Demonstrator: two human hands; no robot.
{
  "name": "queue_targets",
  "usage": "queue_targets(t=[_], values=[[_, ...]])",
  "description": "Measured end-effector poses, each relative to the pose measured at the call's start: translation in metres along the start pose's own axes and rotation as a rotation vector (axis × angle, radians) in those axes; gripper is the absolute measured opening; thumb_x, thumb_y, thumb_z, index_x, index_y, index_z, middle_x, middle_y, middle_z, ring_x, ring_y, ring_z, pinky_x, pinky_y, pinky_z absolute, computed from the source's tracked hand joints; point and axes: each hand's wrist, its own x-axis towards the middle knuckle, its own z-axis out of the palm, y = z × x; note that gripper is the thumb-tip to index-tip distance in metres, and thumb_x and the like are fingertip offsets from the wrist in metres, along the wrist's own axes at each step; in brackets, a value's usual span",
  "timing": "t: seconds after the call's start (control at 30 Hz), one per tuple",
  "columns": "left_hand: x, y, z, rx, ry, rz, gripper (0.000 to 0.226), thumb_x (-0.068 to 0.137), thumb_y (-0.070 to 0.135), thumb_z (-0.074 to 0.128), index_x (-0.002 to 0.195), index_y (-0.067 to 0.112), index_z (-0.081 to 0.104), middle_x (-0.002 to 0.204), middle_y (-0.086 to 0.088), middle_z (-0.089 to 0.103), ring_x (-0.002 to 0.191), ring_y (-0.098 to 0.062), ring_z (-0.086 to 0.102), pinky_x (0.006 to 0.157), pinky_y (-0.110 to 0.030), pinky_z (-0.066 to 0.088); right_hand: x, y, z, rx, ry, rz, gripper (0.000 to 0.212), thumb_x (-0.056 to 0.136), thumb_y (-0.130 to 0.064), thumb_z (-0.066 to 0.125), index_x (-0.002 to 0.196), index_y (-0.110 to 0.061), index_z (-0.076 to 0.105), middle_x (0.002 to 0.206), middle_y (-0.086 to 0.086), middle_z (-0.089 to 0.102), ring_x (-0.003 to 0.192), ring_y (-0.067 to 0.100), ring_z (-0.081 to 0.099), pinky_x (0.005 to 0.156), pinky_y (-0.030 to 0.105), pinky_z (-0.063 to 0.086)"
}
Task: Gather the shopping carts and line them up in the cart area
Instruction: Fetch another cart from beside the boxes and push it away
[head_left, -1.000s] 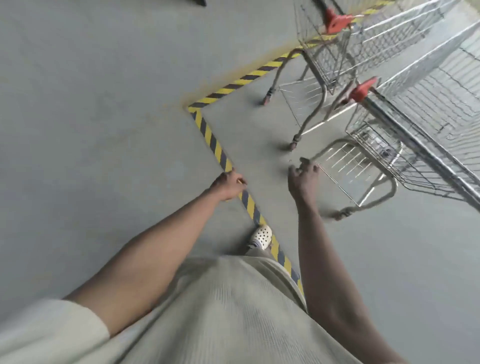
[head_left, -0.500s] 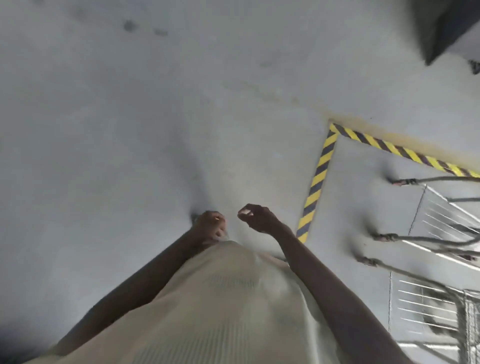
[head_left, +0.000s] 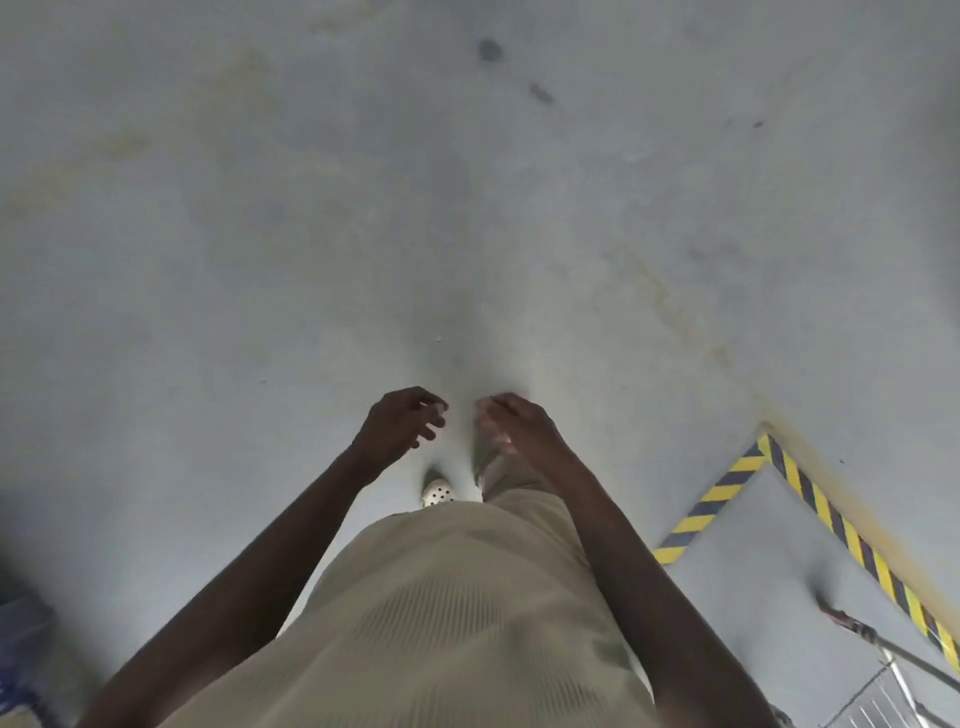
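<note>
Grey floor (head_left: 260, 260) fills most of the view. Left hand (head_left: 400, 423) and right hand (head_left: 514, 423) hang close together, fingers loosely curled, holding nothing. Striped tape (head_left: 810, 493) marks a corner; one cart (head_left: 883, 670) peeks in at far right.

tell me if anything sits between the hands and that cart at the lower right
Nothing visible does. Both the left hand and the right hand hang empty over bare floor. Only a corner of the cart shows, inside the striped tape. The tape lies flat between them and blocks nothing.
</note>
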Motion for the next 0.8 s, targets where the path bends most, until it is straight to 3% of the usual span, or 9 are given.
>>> queue_targets(t=[0.1,0.17,0.3,0.43,0.53,0.63,0.7,0.8], values=[[0.024,0.010,-0.038,-0.184,-0.001,-0.034,0.018,0.098,0.025,0.064,0.110,0.014,0.073,0.100,-0.006,0.077,0.088,-0.026,0.073,0.076,-0.039,0.055,0.043,-0.057,0.014,-0.009,-0.131,0.031,0.024,0.104,-0.027,0.057,0.117,-0.011,0.070,0.100,0.002,0.074,0.069,-0.001,0.068,0.061,0.010,0.048],[0.046,0.024,-0.066,-0.293,0.006,-0.038,0.023,0.097,0.029,0.067,0.114,0.014,0.071,0.103,-0.006,0.077,0.095,-0.028,0.074,0.081,-0.042,0.058,0.076,-0.101,0.028,0.000,-0.270,0.058,0.028,0.104,-0.032,0.056,0.121,-0.012,0.069,0.112,0.006,0.074,0.079,0.011,0.071,0.072,0.023,0.053],[0.100,0.063,-0.136,-0.346,0.112,-0.009,0.024,0.092,0.024,0.074,0.111,0.009,0.072,0.100,-0.010,0.077,0.095,-0.030,0.074,0.082,-0.043,0.057,0.167,-0.194,0.050,-0.136,-0.518,-0.018,0.032,0.103,-0.044,0.056,0.121,-0.021,0.069,0.114,0.002,0.076,0.092,0.019,0.073,0.089,0.041,0.051],[0.149,0.113,-0.222,-0.360,0.353,-0.001,0.012,0.092,0.020,0.074,0.097,0.010,0.076,0.088,-0.008,0.077,0.088,-0.022,0.072,0.078,-0.037,0.054,0.251,-0.318,0.072,-0.347,-0.675,-0.126,0.030,0.103,-0.042,0.055,0.122,-0.023,0.068,0.116,-0.003,0.075,0.096,0.015,0.069,0.089,0.036,0.046],[0.181,0.156,-0.283,-0.418,0.465,0.017,0.012,0.090,0.020,0.076,0.098,0.011,0.076,0.087,-0.007,0.077,0.081,-0.015,0.071,0.076,-0.032,0.054,0.299,-0.408,0.099,-0.434,-0.726,-0.184,0.028,0.104,-0.038,0.056,0.122,-0.019,0.067,0.117,-0.002,0.074,0.097,0.017,0.069,0.088,0.036,0.047],[0.207,0.180,-0.331,-0.481,0.607,-0.009,0.013,0.086,0.022,0.080,0.094,0.013,0.077,0.084,-0.003,0.077,0.076,-0.007,0.071,0.069,-0.018,0.052,0.333,-0.471,0.131,-0.550,-0.777,-0.210,0.026,0.104,-0.040,0.055,0.119,-0.024,0.068,0.114,-0.007,0.075,0.100,0.020,0.071,0.087,0.034,0.050],[0.230,0.188,-0.365,-0.515,0.677,-0.028,0.009,0.085,0.022,0.081,0.090,0.016,0.078,0.084,0.000,0.077,0.075,-0.006,0.069,0.070,-0.019,0.051,0.361,-0.505,0.156,-0.599,-0.792,-0.232,0.022,0.103,-0.041,0.057,0.115,-0.025,0.068,0.112,-0.006,0.075,0.096,0.015,0.071,0.084,0.032,0.050],[0.272,0.194,-0.423,-0.499,0.716,-0.027,0.005,0.086,0.022,0.081,0.088,0.024,0.077,0.084,0.009,0.077,0.081,-0.003,0.071,0.074,-0.020,0.051,0.413,-0.551,0.194,-0.697,-0.792,-0.325,0.012,0.099,-0.047,0.061,0.107,-0.042,0.069,0.109,-0.011,0.073,0.096,0.005,0.068,0.082,0.026,0.047]])
